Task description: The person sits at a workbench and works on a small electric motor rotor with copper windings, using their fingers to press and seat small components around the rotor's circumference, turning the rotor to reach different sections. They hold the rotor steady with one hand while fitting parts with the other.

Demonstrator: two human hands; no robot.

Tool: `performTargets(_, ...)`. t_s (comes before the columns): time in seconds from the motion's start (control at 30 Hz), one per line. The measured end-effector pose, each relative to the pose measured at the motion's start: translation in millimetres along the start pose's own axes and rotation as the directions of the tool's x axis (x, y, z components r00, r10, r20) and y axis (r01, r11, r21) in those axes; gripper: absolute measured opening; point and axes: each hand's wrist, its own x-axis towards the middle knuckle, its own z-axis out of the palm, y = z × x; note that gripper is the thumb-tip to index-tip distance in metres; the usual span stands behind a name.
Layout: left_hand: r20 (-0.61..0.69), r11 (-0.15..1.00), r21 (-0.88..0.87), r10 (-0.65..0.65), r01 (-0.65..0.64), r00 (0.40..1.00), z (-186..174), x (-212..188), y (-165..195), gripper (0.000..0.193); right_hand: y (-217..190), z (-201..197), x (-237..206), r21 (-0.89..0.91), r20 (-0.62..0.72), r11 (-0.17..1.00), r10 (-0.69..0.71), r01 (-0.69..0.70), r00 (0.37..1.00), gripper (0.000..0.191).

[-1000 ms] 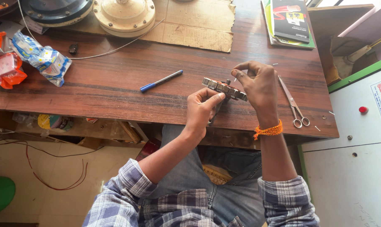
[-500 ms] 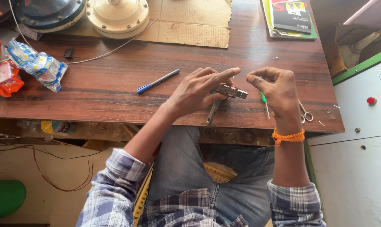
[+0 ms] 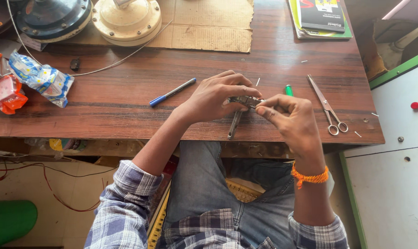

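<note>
Gripping a small metal part (image 3: pixel 246 100) over the desk (image 3: pixel 126 106): left hand (image 3: pixel 216 96) closed around it, right hand (image 3: pixel 294 117) pinching its end; scissors (image 3: pixel 326 105) lying nearby.

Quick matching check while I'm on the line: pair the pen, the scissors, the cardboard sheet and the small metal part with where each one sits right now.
Things:
1. pen
2. scissors
3. cardboard sheet
4. small metal part

Places:
A. pinched between the left hand and the right hand
B. flat on the wooden table, to the right of the right hand
C. on the table, to the left of the left hand
D. at the table's far edge, under the round cream housing

Pairs: 1-C, 2-B, 3-D, 4-A
</note>
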Motion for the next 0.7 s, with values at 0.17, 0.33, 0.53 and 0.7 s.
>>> performTargets(0.17, 0.031, 0.994, -0.089, -0.066, 0.069, 0.997, 2.1, -0.1, -2.7, 0.043, 6.4, 26.1, -16.0, -0.246, -0.144, 0.968, -0.085, 0.047, 0.986, 0.006)
performTargets(0.33, -0.045, 0.997, -0.050, 0.052, -0.054, 0.998, 7.1, -7.2, -4.0, 0.040, 21.6, 44.8, -29.5, -0.165, -0.232, 0.977, -0.171, 0.134, 0.958, 0.007)
performTargets(0.53, -0.265, 0.968, 0.125, 0.244, -0.217, 0.933, 28.3, -28.5, 3.5, 0.021, 45.1, 53.4, -50.8, -0.139, -0.203, 0.980, -0.168, 0.141, 0.965, 0.005)
performTargets(0.7, -0.320, 0.902, 0.383, 0.334, -0.201, 0.887, 46.9, -39.8, 6.6, 0.030, 63.0, 36.6, -61.3, -0.090, -0.217, 0.994, -0.072, 0.053, 0.974, 0.005)
